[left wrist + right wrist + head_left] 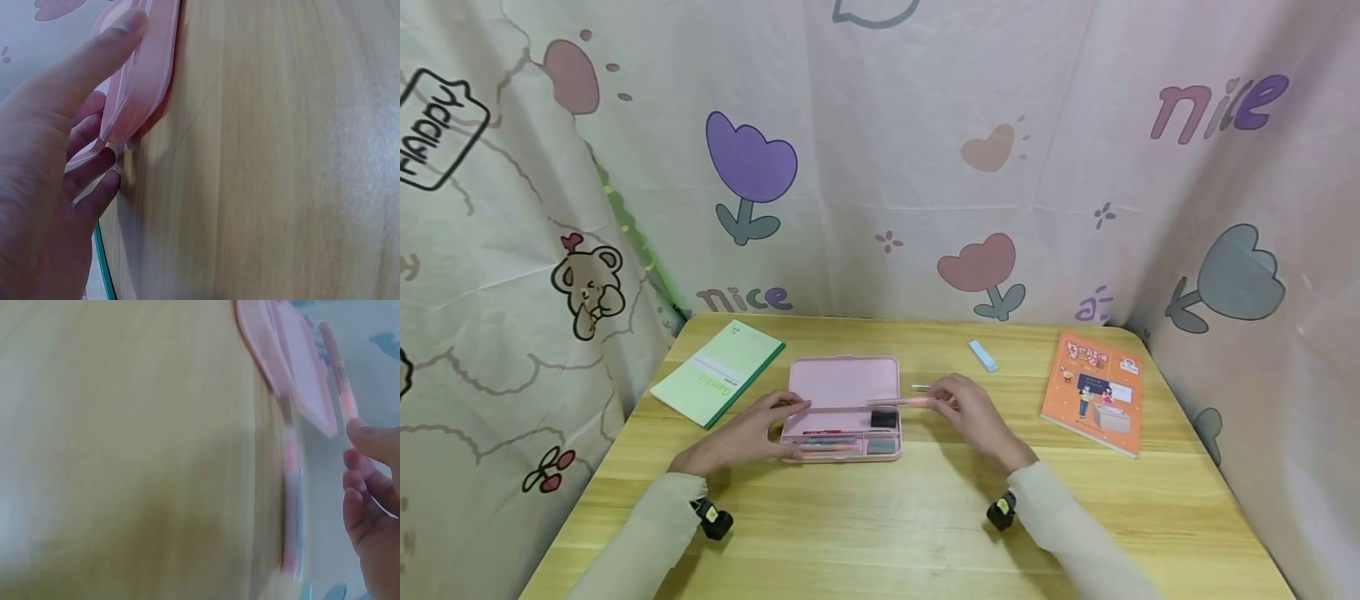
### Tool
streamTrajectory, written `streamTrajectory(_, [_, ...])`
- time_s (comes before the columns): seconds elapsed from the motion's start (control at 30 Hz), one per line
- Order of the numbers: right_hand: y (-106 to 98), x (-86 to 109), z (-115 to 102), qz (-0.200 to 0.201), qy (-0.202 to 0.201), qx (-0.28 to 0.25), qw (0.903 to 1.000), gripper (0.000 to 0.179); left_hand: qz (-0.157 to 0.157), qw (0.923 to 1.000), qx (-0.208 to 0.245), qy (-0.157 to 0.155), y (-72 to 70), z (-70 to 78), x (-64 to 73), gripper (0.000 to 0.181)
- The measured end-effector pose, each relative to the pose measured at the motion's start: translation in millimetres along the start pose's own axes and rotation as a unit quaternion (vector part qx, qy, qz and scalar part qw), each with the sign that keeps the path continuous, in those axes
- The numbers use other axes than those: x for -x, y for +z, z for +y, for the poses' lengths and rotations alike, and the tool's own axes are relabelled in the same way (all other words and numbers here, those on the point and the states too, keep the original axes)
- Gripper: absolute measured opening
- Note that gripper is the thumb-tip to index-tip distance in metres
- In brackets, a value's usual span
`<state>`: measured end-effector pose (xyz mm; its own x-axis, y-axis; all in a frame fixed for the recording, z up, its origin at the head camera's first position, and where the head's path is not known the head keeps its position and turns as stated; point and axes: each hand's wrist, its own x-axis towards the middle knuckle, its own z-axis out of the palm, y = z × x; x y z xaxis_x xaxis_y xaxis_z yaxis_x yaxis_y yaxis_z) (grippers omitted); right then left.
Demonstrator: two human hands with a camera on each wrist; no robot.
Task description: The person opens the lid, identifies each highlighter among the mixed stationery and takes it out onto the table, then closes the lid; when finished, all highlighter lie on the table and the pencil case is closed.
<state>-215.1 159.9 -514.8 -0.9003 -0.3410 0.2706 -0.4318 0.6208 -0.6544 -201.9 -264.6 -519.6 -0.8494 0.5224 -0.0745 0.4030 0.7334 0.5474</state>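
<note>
The pink pencil case lies with its lid up in the middle of the table. Several pens, a black block and a grey-blue block are inside it. My left hand holds the case by its left end; in the left wrist view the thumb lies along the front rim. A pink pen is pinched between thumb and fingertips of my right hand, its far end above the case's right side. Blurred pens lie on the table below that hand.
A green notebook lies at the back left, an orange book at the right. Near the back edge is a small light-blue stick-shaped item. A patterned curtain hangs behind the table.
</note>
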Motion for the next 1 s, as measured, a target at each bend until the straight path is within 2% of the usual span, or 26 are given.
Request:
streamTrajectory(0.23, [-24,28.0,25,0.008,0.049,-0.003,0.9988,0.009,0.001,1.0000,0.003,-0.001,-0.5,-0.3,0.3,0.096])
streamTrajectory(0.5, [-29,53.2,48,-0.002,0.078,0.002,0.9969,0.011,0.001,1.0000,-0.003,0.001,0.1,-1.2,-0.2,0.097])
streamTrajectory(0.7, [-28,56.9,53,-0.011,0.097,0.001,0.9953,0.011,0.004,1.0000,-0.008,0.003,-0.5,-1.6,0.1,0.096])
streamTrajectory(1.0, [-24,50.6,49,-0.018,0.092,0.005,0.9956,0.010,0.002,0.9999,-0.008,0.007,-0.1,-2.1,-0.9,0.096])
